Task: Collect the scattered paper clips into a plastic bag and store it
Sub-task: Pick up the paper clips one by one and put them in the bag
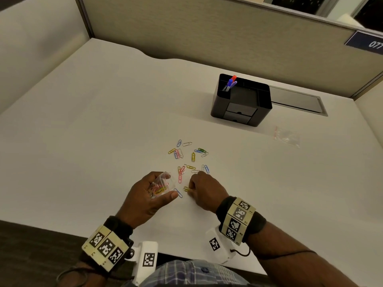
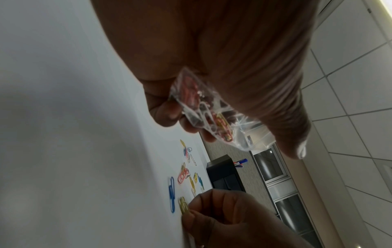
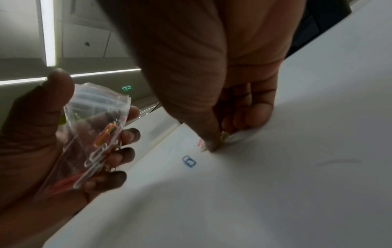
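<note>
While left hand (image 1: 148, 195) grips bag (image 1: 160, 186), right hand (image 1: 204, 189) pinches yellow clip (image 1: 186, 189)

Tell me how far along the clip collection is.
Partly done. The plastic bag in the left hand already holds several clips. In hand: the right hand pinches a yellow clip on the desk. Left: the scattered clips, a blue clip beside the bag, then storing the bag, perhaps in the black organizer.
</note>
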Available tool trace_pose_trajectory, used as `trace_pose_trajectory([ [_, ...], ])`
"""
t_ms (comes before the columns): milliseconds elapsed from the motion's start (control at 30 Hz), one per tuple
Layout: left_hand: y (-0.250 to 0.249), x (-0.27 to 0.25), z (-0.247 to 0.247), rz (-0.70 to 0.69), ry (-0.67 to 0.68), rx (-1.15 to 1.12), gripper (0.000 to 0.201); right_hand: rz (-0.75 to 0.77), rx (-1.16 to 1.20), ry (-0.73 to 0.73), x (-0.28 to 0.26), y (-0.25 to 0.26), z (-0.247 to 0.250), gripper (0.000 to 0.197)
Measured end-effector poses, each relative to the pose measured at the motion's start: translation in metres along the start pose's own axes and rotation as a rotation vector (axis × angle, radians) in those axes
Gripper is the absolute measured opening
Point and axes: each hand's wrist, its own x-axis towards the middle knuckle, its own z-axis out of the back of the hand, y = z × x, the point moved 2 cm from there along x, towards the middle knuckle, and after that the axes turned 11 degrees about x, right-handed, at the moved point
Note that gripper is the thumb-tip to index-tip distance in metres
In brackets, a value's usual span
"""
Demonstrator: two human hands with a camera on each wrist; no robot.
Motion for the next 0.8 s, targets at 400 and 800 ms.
trace_pose_trajectory([
  [400, -0.004, 0.0, 0.002, -0.014, -0.001, 0.003, 0.064, 0.081, -0.155, 0.0, -0.01, 0.015, -0.004, 0.016],
  [800, 0.005, 0.002, -0.009, -0.023, 0.051, 0.035, 0.064, 0.032, 0.548, 0.094, -0.036, 0.045, 0.071, 0.007],
])
